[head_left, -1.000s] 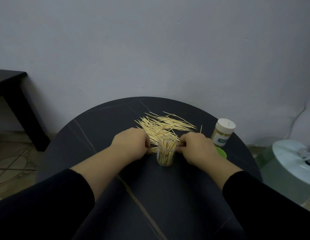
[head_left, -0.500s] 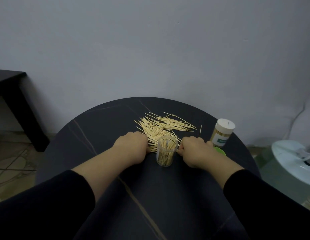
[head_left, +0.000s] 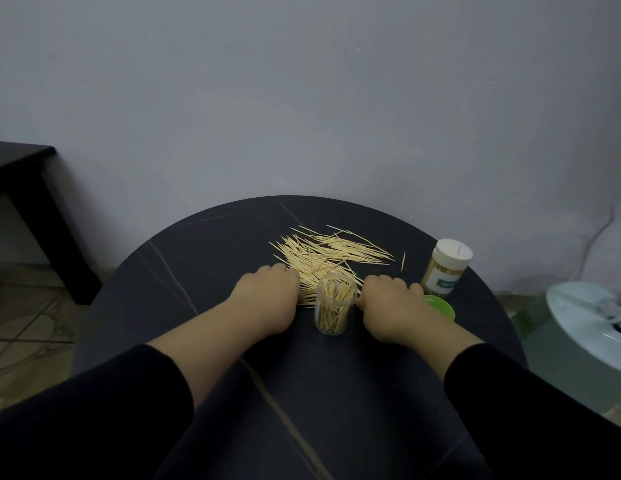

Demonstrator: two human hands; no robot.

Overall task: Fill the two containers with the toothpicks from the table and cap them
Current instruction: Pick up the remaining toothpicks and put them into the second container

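Head view: open container [head_left: 331, 306] on counter [head_left: 198, 254]; left hand [head_left: 267, 296], right hand [head_left: 388, 303] flank it, fingers [head_left: 279, 271] curled under, hold cannot be told

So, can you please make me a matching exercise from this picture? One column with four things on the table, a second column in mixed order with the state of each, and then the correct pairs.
Things
1. clear jar
2. labelled jar
3. green lid
4. loose toothpicks

States
a. spread out flat on the table
b. closed with a white cap
c. standing open, partly filled
d. lying on the table, on no jar

Pairs: 1-c, 2-b, 3-d, 4-a
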